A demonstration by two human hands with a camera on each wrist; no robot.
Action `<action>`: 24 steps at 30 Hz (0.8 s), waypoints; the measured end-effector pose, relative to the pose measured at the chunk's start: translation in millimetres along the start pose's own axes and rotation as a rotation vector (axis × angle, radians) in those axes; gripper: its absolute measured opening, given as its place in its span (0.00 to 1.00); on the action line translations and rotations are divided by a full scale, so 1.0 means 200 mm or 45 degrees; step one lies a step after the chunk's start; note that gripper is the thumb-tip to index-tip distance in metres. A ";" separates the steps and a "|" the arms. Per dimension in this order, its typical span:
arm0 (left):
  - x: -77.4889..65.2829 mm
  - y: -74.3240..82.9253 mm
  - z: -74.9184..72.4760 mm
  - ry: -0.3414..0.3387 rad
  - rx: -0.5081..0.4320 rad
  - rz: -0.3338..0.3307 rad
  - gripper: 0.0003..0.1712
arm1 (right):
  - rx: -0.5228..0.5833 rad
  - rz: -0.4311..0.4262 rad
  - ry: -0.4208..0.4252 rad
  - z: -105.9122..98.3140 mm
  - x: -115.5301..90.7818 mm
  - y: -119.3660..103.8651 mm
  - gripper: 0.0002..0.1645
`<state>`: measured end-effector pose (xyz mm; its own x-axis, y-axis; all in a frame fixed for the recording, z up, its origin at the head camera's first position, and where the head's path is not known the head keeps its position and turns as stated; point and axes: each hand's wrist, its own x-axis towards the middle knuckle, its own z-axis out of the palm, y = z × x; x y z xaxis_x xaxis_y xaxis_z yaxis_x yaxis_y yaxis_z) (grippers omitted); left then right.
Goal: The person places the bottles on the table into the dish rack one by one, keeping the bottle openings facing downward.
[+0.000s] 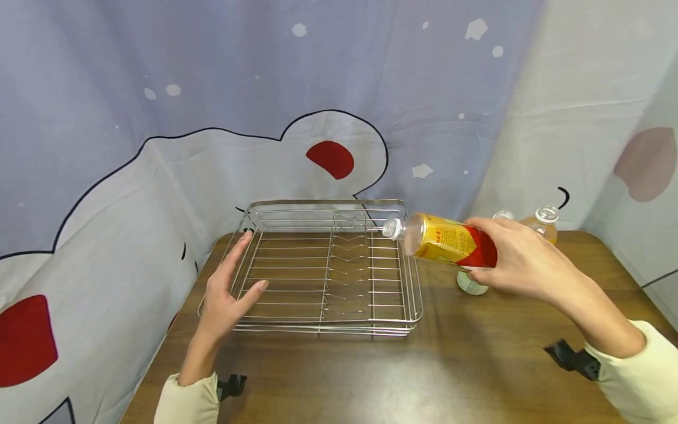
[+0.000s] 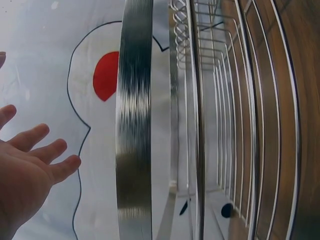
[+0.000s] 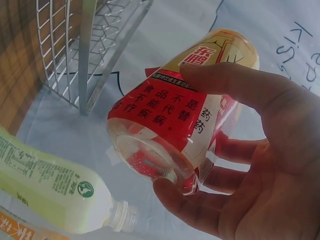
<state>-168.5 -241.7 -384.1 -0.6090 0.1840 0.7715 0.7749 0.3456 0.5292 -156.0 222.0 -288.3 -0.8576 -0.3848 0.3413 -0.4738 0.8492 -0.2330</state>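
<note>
My right hand (image 1: pixel 529 259) grips a clear plastic bottle (image 1: pixel 450 241) with a yellow and red label, near its base. The bottle lies nearly level in the air, its uncapped-looking neck pointing left over the right side of a wire dish rack (image 1: pixel 328 202). In the right wrist view, fingers and thumb curl round the lower end of the bottle (image 3: pixel 165 115). At the rack's left side, my left hand (image 1: pixel 222 297) is raised with fingers spread, holding nothing. The left wrist view shows that hand (image 2: pixel 25 175) beside the rack's flat metal rim (image 2: pixel 134 115).
Behind my right hand stand a bottle with a pale green base (image 1: pixel 471 284) and an orange-tinted bottle (image 1: pixel 547 217). Inside the rack runs a zigzag wire divider (image 1: pixel 346 272). A patterned curtain (image 1: pixel 212 70) hangs behind the wooden table (image 1: pixel 371 383).
</note>
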 end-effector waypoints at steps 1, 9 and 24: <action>0.01 0.00 0.01 -0.006 -0.007 0.007 0.43 | 0.001 -0.001 -0.007 0.00 0.00 -0.01 0.38; 0.06 0.03 0.09 -0.091 -0.009 0.004 0.44 | -0.010 -0.002 -0.036 0.01 0.02 -0.06 0.39; 0.13 0.09 0.33 -0.230 -0.094 -0.025 0.49 | -0.100 -0.052 -0.054 0.09 0.09 -0.18 0.38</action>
<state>-181.4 -170.3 -378.3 -0.6397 0.3422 0.6882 0.7686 0.2838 0.5733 -157.9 178.4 -291.2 -0.8466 -0.4331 0.3095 -0.4925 0.8578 -0.1468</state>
